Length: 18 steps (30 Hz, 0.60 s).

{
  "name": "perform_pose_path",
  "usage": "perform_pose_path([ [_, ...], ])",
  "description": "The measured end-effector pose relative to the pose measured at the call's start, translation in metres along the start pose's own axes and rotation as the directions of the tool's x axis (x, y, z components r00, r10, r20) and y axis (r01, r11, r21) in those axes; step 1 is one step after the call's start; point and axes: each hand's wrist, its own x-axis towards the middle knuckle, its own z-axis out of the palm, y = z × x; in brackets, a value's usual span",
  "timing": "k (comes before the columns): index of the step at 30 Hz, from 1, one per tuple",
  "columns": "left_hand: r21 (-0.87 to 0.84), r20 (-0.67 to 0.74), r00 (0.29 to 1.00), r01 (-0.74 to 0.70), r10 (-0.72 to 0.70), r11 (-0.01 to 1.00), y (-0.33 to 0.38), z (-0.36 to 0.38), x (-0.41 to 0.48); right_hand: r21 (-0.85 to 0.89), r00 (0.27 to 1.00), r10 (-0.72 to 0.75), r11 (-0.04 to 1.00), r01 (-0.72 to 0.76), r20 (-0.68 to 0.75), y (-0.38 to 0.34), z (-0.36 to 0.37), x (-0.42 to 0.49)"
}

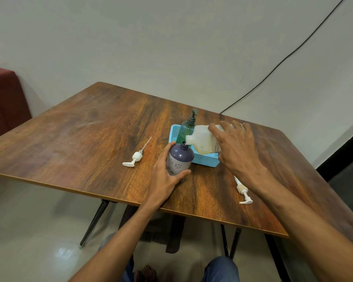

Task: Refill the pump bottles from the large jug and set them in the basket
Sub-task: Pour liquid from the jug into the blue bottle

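Head: hands [164, 176] [235, 148] around bottle [180, 157], jug [202, 139]

Left hand [165, 177] curled; right hand [235, 148] likewise

Plain indoor room: wood-top table [90, 123], bare wall [151, 37], glossy floor [29, 231], trailing cable [273, 68].

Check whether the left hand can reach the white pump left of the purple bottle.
Probably: only bare tabletop separates the left hand from the white pump. But that hand grips the purple bottle under the tilted jug.
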Motion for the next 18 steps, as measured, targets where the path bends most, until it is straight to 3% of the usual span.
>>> perform_pose_path([
  [18, 0.000, 0.001, 1.000, 0.004, -0.004, 1.000, 0.0008, -0.0006, -0.0003, -0.008, 1.000, -0.005, 1.000, 0.005, -0.014, 0.0005, 0.0003, 0.0003],
])
